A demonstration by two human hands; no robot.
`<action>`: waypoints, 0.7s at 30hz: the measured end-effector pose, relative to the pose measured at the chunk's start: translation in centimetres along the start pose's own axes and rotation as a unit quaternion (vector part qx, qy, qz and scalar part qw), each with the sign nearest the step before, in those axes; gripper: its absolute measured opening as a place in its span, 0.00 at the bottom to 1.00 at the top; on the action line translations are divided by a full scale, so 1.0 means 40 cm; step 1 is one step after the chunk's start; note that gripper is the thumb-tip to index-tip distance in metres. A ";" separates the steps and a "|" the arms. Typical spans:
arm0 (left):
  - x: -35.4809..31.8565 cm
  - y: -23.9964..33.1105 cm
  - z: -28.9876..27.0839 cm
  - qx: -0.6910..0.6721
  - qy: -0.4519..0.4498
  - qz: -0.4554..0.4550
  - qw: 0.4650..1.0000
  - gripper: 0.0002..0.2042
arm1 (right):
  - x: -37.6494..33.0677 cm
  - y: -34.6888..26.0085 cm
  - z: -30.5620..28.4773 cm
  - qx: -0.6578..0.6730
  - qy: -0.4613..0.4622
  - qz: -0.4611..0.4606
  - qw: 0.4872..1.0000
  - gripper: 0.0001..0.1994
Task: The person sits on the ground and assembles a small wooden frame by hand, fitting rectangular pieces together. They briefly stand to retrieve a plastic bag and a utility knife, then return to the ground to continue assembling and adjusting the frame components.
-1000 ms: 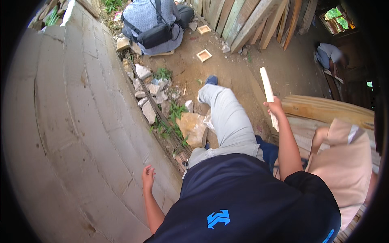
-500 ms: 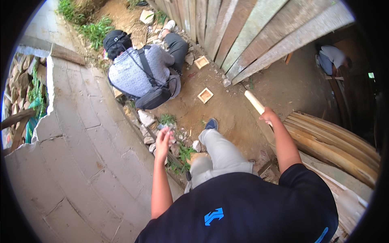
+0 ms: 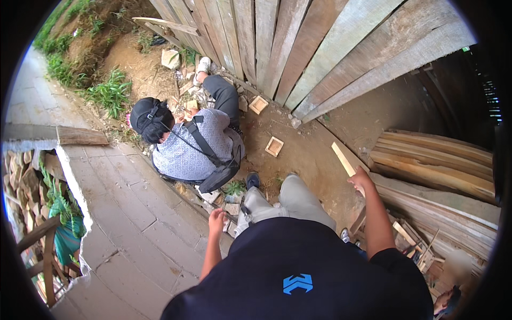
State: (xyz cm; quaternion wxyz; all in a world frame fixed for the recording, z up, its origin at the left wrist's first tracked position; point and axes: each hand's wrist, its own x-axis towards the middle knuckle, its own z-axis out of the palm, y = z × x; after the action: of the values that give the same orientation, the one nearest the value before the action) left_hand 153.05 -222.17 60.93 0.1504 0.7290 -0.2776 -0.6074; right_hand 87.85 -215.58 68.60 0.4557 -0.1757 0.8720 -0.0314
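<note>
Wood strip (image 3: 343,159) at three o'clock: I see the right hand (image 3: 362,181) gripping it, left hand (image 3: 216,220) at seven loosely curled, seemingly empty; probably carrying, next calling for steady grip.

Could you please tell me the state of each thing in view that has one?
Right hand: closed around the wood strip
Wood strip: gripped near one end, far end free
Left hand: fingers bent, nothing visible in it
Nearer frame: flat on the dirt
Farther frame: flat on the dirt
Planks: stacked
Black bag: worn by a co-worker
Cap: on the co-worker's head
</note>
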 end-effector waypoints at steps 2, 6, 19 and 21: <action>0.106 0.051 -0.029 0.160 -0.090 0.102 0.978 0.12 | -0.072 0.089 0.100 0.077 0.073 0.005 0.994 0.36; 0.237 0.335 0.005 0.245 -0.214 0.192 0.926 0.15 | -0.214 0.244 0.248 0.159 0.078 0.056 0.983 0.26; 0.278 0.630 0.473 0.403 -0.338 0.300 0.796 0.15 | -0.404 0.629 0.514 0.402 0.014 0.352 0.845 0.11; 0.256 0.653 0.595 0.424 -0.354 0.334 0.764 0.15 | -0.374 0.632 0.483 0.403 0.033 0.322 0.856 0.11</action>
State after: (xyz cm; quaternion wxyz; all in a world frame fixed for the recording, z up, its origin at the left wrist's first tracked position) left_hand 125.29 -246.27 62.08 -0.0891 0.3128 -0.7664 -0.5539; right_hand 104.21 -184.85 63.62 0.4426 0.3152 0.8053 -0.2373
